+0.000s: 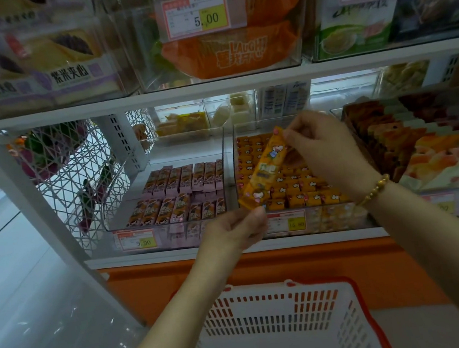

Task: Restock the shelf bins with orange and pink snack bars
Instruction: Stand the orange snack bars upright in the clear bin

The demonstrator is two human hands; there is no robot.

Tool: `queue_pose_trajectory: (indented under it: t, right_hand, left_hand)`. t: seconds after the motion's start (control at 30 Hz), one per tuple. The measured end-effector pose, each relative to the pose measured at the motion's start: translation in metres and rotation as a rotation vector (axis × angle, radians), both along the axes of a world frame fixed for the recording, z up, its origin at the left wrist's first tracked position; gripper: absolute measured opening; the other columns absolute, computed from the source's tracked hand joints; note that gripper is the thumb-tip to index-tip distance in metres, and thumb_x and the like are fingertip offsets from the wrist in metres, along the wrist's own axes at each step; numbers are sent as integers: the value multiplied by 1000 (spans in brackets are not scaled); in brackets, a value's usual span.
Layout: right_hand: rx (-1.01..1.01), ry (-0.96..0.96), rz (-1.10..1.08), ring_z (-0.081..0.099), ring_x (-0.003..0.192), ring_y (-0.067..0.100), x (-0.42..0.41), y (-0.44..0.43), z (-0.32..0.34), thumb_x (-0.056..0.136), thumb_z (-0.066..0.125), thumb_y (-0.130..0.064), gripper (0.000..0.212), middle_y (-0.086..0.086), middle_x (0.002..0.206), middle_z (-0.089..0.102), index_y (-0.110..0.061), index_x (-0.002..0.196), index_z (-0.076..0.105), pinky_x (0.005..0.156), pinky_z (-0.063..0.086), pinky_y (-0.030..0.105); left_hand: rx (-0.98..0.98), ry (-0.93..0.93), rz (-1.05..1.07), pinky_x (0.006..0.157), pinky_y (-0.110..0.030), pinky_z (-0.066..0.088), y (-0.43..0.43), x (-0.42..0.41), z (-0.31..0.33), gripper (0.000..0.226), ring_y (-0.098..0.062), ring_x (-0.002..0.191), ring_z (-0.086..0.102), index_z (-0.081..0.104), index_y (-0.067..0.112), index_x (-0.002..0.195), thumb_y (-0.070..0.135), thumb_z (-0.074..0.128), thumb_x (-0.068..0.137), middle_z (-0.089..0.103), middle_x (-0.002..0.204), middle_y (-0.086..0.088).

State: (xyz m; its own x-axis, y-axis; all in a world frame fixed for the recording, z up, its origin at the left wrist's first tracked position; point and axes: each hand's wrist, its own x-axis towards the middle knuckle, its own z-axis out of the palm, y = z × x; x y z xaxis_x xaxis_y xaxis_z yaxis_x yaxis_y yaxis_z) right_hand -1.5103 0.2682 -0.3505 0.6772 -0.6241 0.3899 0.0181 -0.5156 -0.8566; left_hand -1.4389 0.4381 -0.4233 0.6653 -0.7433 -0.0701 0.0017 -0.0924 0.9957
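White basket (264,287) sits below both hands. Left hand (236,227) pinches the low end of an orange bar (265,169); right hand (325,148) pinches its top end. Under that grip is the orange bin (338,218); the pink bin (107,213) is left of it.

Light: cool, even, moderately bright. Strongest glow comes from behind the lower shelf's clear bins (169,236), under the upper shelf board (213,88). Glare streaks on the glossy floor (20,283). Shadows faint, soft. Top-row packets (47,65) smeared with blur; centre sharper. Small print on price tag (195,16) unreadable. Wide-angle bowing bends the shelf post (25,202) at left.
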Motion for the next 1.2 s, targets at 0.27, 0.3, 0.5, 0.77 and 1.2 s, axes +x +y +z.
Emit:
queue_pose_trajectory:
  t: [0.27,0.3,0.5,0.77,1.2]
  right_hand:
    - [306,185,224,69,61,18,-1,0,-5,96,51,-9,18,10,77,69,-7,78,56,56,58,25]
    - [313,194,237,69,61,19,-1,-1,-4,96,51,-8,18,10,78,69,-7,78,56,55,57,24]
    - [334,176,277,69,62,18,-3,-2,-2,95,51,-8,17,9,75,69,-5,80,56,56,57,24]
    - [422,159,265,69,61,13,0,-6,-1,95,54,-13,19,2,71,70,-8,78,61,53,53,20]
    - [359,549,334,71,67,17,-4,-9,-1,79,68,-43,44,14,84,74,-2,97,70,59,56,22]
  left_hand:
    - [11,28,-44,59,-24,56,12,-3,12,41,-18,60,67,67,3,78,43,61,71,70,65,-9]
    - [2,29,-46,60,-25,56,14,-2,12,42,-19,61,67,67,3,79,44,60,72,69,66,-9]
    - [-36,-112,-122,55,-22,50,19,-2,11,31,-10,52,57,69,8,79,34,53,81,58,56,3]
    - [-54,-95,-191,63,-23,54,24,-1,15,30,-11,61,63,64,6,82,28,45,88,64,65,1]
    - [204,-715,-70,69,-28,53,26,2,2,24,-3,71,61,56,35,81,26,41,98,61,75,12]
